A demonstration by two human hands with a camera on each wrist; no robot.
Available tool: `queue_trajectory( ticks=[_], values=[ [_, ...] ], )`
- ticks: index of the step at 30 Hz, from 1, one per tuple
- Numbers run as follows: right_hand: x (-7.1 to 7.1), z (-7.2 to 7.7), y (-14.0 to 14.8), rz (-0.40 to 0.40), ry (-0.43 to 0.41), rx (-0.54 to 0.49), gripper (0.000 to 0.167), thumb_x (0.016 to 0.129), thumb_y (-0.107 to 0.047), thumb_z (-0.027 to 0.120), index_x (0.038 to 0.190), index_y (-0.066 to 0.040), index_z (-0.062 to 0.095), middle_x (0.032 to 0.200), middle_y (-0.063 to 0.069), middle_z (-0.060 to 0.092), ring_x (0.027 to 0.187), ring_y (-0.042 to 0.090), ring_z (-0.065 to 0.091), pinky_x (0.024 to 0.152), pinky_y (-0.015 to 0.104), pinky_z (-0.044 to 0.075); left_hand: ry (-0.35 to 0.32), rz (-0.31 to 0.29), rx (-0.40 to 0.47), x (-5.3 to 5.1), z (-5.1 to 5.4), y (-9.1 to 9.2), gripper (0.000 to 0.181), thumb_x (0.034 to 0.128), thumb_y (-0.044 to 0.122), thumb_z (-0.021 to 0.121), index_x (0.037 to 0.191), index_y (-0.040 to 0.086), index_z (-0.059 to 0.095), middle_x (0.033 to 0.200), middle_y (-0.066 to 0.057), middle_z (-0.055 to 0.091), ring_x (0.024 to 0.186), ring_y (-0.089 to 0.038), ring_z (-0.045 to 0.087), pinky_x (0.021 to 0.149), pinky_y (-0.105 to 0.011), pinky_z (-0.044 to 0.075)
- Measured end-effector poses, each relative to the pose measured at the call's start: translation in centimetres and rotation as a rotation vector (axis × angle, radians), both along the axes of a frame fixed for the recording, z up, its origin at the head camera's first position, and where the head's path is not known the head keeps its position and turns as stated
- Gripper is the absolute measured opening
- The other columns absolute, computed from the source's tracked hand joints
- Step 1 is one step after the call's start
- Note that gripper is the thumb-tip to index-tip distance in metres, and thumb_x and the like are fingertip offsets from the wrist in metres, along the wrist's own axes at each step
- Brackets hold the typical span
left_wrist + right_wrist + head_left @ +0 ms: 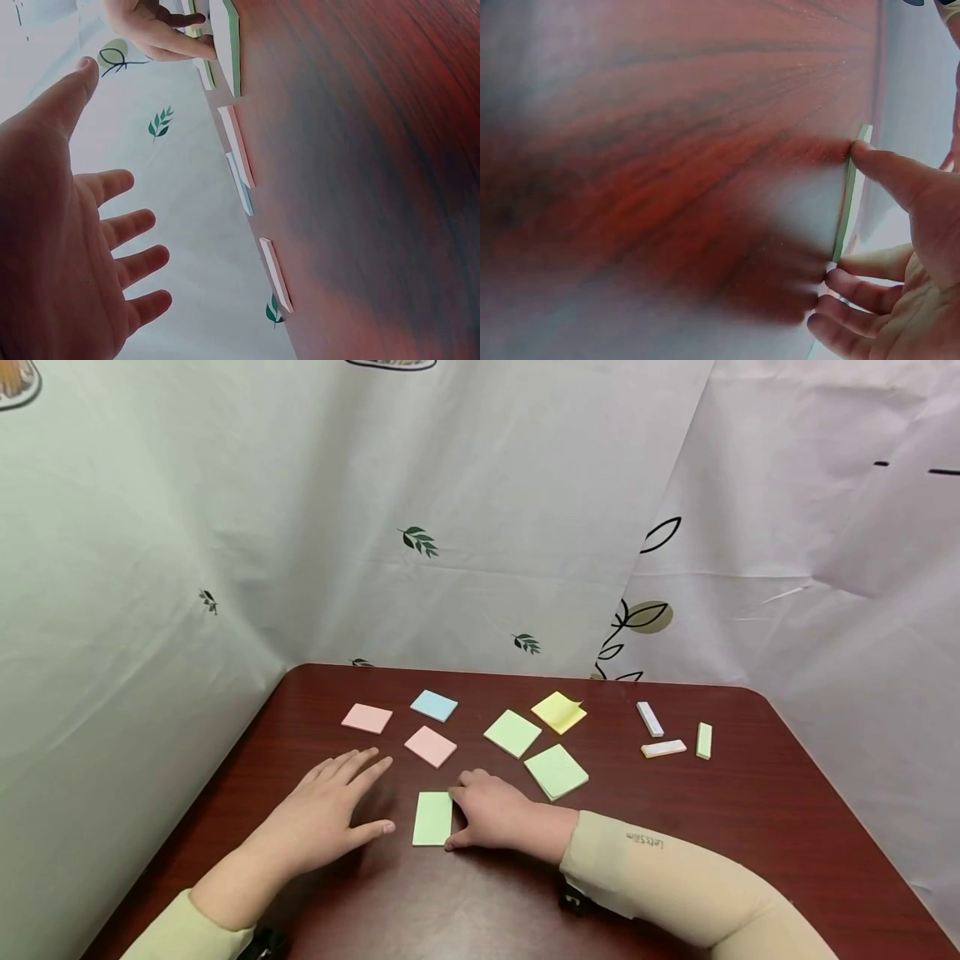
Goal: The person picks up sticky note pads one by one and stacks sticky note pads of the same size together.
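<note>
The right hand (491,810) pinches a pale-green rectangular paper pad (432,819) on the surface (465,914); left of it, the left hand (322,814) spreads empty fingers. Placement seems unfinished; pastel paper pads (513,733) lie beyond it.

Head view looked down, far over table (465,910). Wrist views low, close: left's faced far, right's left; both shared green pad (432,819).

Small dark lettering (644,841), upside down in the head view, on the cream sleeve (690,877) up the arm from the right hand (491,810); seems to read "LetsSlim", exact spelling hard to confirm. Black wrist device (573,900), under the cuff just behind that same hand, shows a pale mark too small to read.
</note>
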State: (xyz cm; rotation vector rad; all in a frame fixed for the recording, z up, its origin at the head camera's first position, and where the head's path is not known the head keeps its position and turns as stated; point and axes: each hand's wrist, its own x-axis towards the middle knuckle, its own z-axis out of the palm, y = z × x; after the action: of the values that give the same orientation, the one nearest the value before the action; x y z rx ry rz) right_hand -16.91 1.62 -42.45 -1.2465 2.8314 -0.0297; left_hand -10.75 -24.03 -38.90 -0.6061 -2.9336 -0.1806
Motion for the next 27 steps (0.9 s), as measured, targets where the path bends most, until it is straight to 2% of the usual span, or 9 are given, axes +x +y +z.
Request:
queue_trajectory(
  ticks=[14,27],
  values=[
    [-0.2,0.3,-0.3,-0.027,-0.033,0.026,0.056,0.072,-0.062,0.079,0.101,-0.016,0.07,0.088,-0.003,0.049,0.084,0.016,0.049,0.075,0.03,0.048,-0.013,0.027,0.003,-0.3,0.1,-0.1,0.084,0.0854,0.061,0.066,0.151,0.015,0.042,0.153,-0.014,0.04,0.139,-0.042,0.036,0.109,-0.061,0.027],
    [-0.2,0.7,-0.5,-0.047,-0.061,0.051,0.047,0.071,-0.061,0.08,0.083,-0.019,0.064,0.086,-0.005,0.049,0.082,0.015,0.048,0.069,0.027,0.047,-0.008,0.011,0.008,-1.2,0.4,0.3,0.083,0.0865,0.06,0.066,0.151,0.013,0.042,0.152,-0.013,0.04,0.137,-0.041,0.039,0.108,-0.06,0.03]
  ],
)
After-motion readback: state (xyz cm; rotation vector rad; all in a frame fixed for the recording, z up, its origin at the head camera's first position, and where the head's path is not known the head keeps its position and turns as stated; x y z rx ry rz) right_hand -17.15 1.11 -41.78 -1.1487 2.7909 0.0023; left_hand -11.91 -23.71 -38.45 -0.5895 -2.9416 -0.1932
